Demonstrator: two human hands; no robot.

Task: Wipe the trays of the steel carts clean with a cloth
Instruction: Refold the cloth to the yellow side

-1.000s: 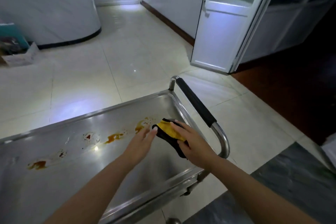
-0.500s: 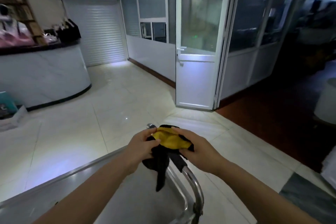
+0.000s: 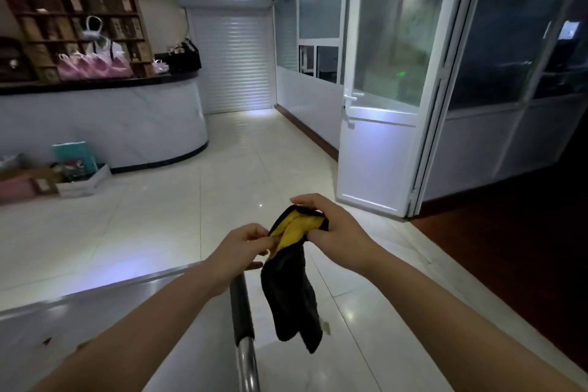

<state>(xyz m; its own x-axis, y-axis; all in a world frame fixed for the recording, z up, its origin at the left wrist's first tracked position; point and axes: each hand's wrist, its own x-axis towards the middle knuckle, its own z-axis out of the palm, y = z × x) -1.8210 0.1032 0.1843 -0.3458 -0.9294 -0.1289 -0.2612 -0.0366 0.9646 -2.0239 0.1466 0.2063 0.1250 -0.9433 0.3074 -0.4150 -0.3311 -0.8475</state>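
Note:
A yellow and black cloth [image 3: 291, 280] hangs in the air above the cart's right end, its black part dangling down. My left hand [image 3: 241, 245] pinches its left edge and my right hand [image 3: 334, 232] grips its top from the right. Below them runs the cart's push handle [image 3: 243, 318], black grip above bare steel. The steel tray [image 3: 95, 321] fills the lower left; only its far rim and a strip of surface show, mostly behind my left forearm.
A curved white counter [image 3: 127, 127] with shelves behind it stands at the back left, boxes [image 3: 73, 172] on the floor beside it. An open white glass door [image 3: 378, 124] stands to the right, a closed roller shutter [image 3: 234, 64] at the back. Tiled floor lies between.
Both hands have lifted the cloth off the stained tray and hold it in the air. The view has tilted up, and more of the cloth now hangs down unfolded.

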